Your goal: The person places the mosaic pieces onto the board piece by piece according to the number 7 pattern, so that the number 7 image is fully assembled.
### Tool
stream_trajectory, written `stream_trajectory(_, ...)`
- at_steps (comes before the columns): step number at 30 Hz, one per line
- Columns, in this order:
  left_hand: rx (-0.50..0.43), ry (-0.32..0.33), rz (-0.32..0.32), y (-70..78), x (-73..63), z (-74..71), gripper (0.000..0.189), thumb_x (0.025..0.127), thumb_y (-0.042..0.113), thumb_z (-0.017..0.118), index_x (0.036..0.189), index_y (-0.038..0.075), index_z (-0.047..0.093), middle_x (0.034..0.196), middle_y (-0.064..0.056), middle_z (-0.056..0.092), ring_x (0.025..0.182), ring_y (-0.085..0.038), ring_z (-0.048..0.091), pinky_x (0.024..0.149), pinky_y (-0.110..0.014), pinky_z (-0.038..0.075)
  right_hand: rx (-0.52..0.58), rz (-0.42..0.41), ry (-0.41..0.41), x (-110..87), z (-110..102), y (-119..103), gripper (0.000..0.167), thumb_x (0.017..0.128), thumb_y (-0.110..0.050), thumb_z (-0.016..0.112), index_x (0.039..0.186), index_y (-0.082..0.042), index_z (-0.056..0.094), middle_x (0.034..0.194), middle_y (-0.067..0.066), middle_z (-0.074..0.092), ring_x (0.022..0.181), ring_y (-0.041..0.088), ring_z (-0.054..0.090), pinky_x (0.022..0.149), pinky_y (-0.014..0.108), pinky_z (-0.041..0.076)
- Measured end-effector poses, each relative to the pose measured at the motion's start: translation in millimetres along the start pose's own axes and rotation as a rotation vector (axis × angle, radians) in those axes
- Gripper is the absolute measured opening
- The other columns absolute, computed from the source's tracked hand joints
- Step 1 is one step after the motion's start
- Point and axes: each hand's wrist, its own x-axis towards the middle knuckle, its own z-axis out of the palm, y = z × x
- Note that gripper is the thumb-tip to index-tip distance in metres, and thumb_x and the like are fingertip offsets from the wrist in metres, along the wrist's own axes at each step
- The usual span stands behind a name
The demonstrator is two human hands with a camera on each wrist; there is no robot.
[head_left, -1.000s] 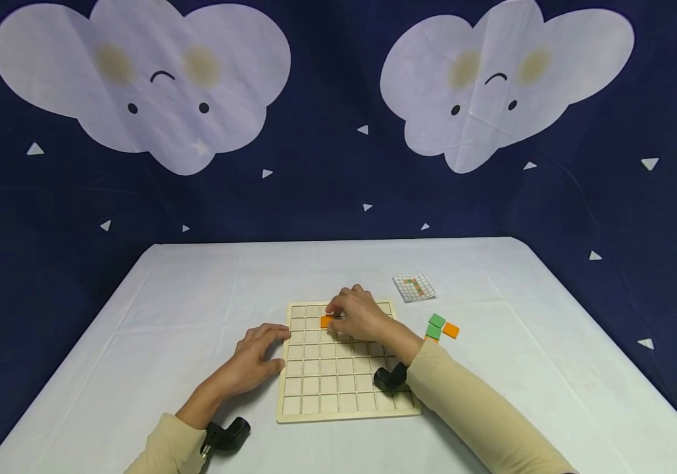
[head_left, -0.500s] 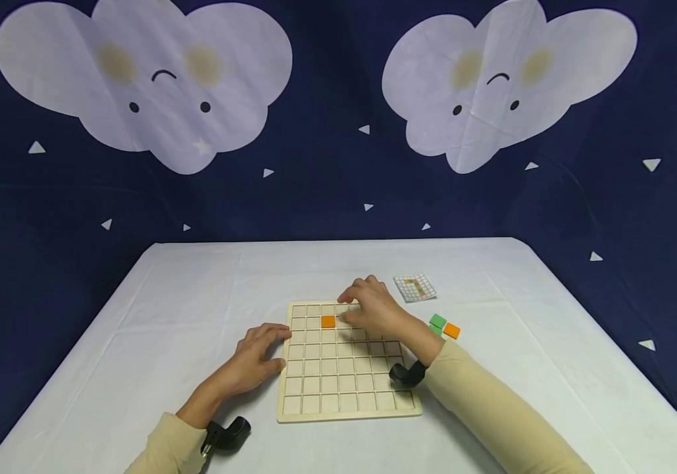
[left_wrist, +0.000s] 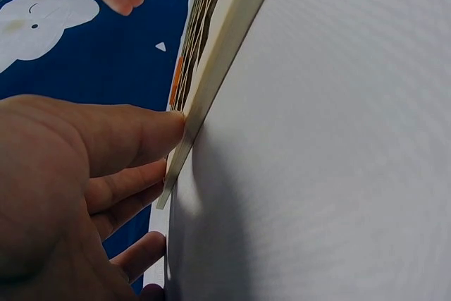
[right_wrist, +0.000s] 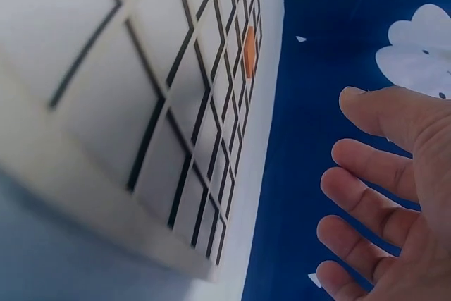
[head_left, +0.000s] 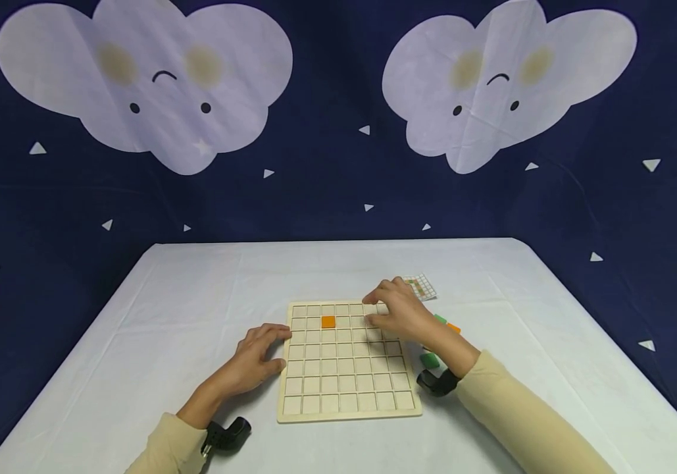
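A pale wooden grid board (head_left: 338,365) lies on the white-covered table. One orange square tile (head_left: 329,322) sits in a cell of its second row from the back. My left hand (head_left: 252,359) rests against the board's left edge; in the left wrist view its thumb (left_wrist: 151,135) touches the rim. Above the board's back right part hovers my right hand (head_left: 400,313), its fingers loosely bent and apart from the thumb. The right wrist view shows nothing between that thumb (right_wrist: 380,111) and the fingers.
Right of the board lie several tiles, among them a green tile (head_left: 429,360) and an orange tile (head_left: 454,328), partly hidden by the right forearm. A small printed pattern card (head_left: 422,287) lies behind them. Black wrist cameras sit under both wrists.
My right hand has let go of the orange tile, which stays in its cell, and has moved right across the board. The left hand has kept its place.
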Motion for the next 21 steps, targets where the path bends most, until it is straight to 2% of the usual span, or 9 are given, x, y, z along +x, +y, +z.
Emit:
stream_trajectory(7, -0.001, -0.002, 0.003, 0.4, -0.6, 0.1, 0.043, 0.082, 0.008, 0.066, 0.124, 0.009, 0.057, 0.136, -0.004, 0.050, 0.131, -0.032, 0.034, 0.100, -0.056, 0.022, -0.020, -0.005, 0.033, -16.3, -5, 6, 0.030, 0.078, -0.024, 0.073, 0.106, -0.013, 0.069, 0.100, -0.001, 0.063, 0.095, 0.019, 0.047, 0.085, 0.041, 0.036)
stream_trajectory(10, -0.009, -0.003, 0.003, 1.4, -1.1, -0.2, 0.043, 0.082, 0.008, 0.066, 0.124, 0.008, 0.057, 0.136, -0.005, 0.049, 0.130, -0.032, 0.035, 0.100, -0.057, 0.021, 0.004, 0.010, 0.032, -23.0, -7, 6, 0.030, 0.078, -0.022, 0.073, 0.106, -0.012, 0.069, 0.103, 0.001, 0.064, 0.104, 0.025, 0.048, 0.096, 0.050, 0.035)
stream_trajectory(12, -0.013, -0.003, 0.003, 2.0, -1.4, -0.4, 0.042, 0.082, 0.007, 0.066, 0.124, 0.008, 0.057, 0.136, -0.005, 0.049, 0.130, -0.033, 0.035, 0.100, -0.057, 0.021, 0.019, 0.022, 0.031, -26.9, -9, 7, 0.030, 0.079, -0.021, 0.072, 0.107, -0.012, 0.069, 0.106, 0.003, 0.064, 0.112, 0.030, 0.047, 0.104, 0.057, 0.030)
stream_trajectory(14, -0.015, -0.004, 0.003, 2.5, -1.6, -0.6, 0.042, 0.082, 0.007, 0.066, 0.123, 0.008, 0.057, 0.136, -0.005, 0.049, 0.131, -0.033, 0.034, 0.100, -0.057, 0.021, 0.028, 0.030, 0.029, -31.0, -10, 7, 0.029, 0.079, -0.021, 0.071, 0.107, -0.012, 0.069, 0.107, 0.004, 0.064, 0.115, 0.032, 0.047, 0.106, 0.060, 0.027)
stream_trajectory(16, -0.014, -0.004, 0.002, 2.5, -1.6, -0.8, 0.042, 0.082, 0.007, 0.066, 0.123, 0.008, 0.057, 0.136, -0.005, 0.049, 0.131, -0.033, 0.034, 0.100, -0.057, 0.021, 0.032, 0.036, 0.031, -34.9, -11, 9, 0.029, 0.079, -0.021, 0.071, 0.107, -0.012, 0.069, 0.106, 0.003, 0.064, 0.114, 0.031, 0.047, 0.104, 0.059, 0.029)
stream_trajectory(21, -0.007, -0.004, 0.004, 1.0, -1.3, -0.5, 0.042, 0.082, 0.008, 0.066, 0.123, 0.010, 0.057, 0.136, -0.004, 0.049, 0.131, -0.032, 0.034, 0.100, -0.057, 0.022, 0.034, 0.030, 0.046, -46.1, -12, 13, 0.029, 0.078, -0.022, 0.072, 0.106, -0.012, 0.069, 0.099, -0.001, 0.062, 0.101, 0.021, 0.047, 0.094, 0.047, 0.034)
